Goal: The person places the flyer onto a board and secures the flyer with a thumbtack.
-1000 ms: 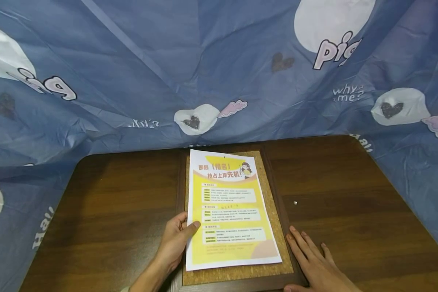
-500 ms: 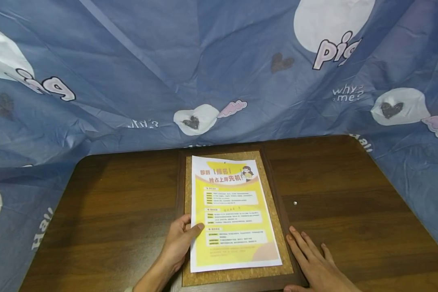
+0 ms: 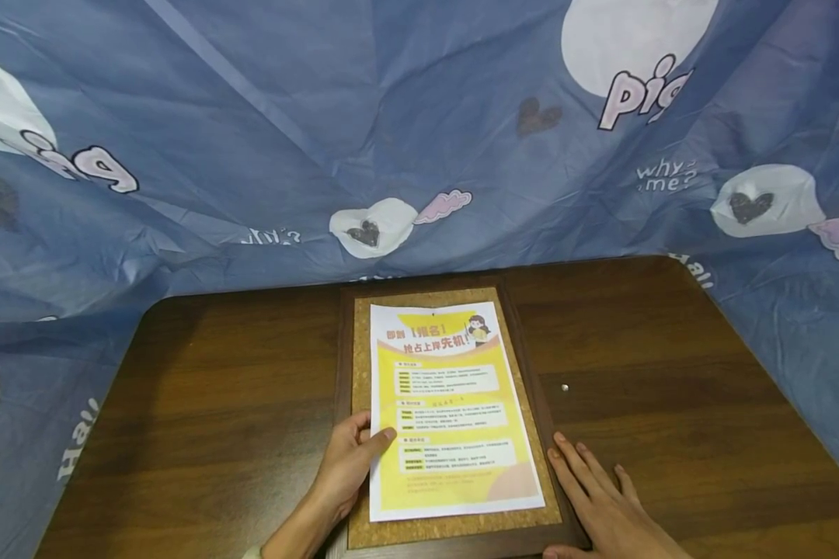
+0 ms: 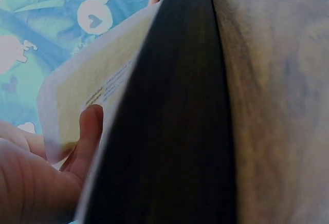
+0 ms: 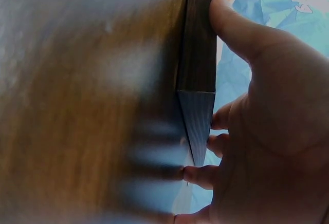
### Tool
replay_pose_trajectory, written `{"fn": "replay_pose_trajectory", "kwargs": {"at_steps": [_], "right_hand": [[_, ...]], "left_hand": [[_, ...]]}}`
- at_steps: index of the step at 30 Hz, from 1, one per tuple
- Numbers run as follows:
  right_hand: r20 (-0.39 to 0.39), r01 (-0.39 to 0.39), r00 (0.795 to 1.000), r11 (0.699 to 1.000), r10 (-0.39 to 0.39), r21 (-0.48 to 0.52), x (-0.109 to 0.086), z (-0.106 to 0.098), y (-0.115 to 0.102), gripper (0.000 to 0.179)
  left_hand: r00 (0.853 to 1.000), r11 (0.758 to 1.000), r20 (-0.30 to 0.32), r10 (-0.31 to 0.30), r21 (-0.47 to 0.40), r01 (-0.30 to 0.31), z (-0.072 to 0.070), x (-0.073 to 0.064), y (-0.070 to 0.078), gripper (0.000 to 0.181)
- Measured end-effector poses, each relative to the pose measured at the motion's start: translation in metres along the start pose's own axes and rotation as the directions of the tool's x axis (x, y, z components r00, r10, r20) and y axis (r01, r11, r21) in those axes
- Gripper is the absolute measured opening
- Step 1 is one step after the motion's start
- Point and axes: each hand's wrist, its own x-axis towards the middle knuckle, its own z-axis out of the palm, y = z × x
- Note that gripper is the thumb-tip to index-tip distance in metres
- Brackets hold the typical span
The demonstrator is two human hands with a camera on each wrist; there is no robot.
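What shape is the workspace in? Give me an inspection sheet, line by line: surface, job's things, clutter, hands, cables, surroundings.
Surface: dark wood-grain table with rounded far corners.
Job's things: yellow printed paper over a framed corkboard; cork shows above, below and to its right.
Clutter: one small shiny bit right of the board, apart from it; too small to identify.
Left hand: pinches the paper's left edge, thumb on the printed side.
Right hand: rests at the frame's near right corner.
Cables: nothing seen.
Surroundings: wrinkled blue printed cloth behind and beside the table.
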Motion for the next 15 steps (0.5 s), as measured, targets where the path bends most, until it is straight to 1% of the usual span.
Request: {"fn": "replay_pose_trajectory", "kwargs": {"at_steps": [8,15], "right_hand": [[0.007,-0.002,1.0,1.0,0.002,0.005,0.0012,-0.0009,-0.0004,0.119],[0.012,-0.002,1.0,1.0,0.001,0.013,0.0006,-0.0008,-0.0005,0.118]], "left_hand": [[0.999,0.999,-0.036,0.004,0.036,-0.003,0.0003,-0.001,0.0014,0.031],[0.995,0.993,-0.099,0.017,0.119,-0.005,-0.0002,-0.0047,0.0048,0.033]]}}
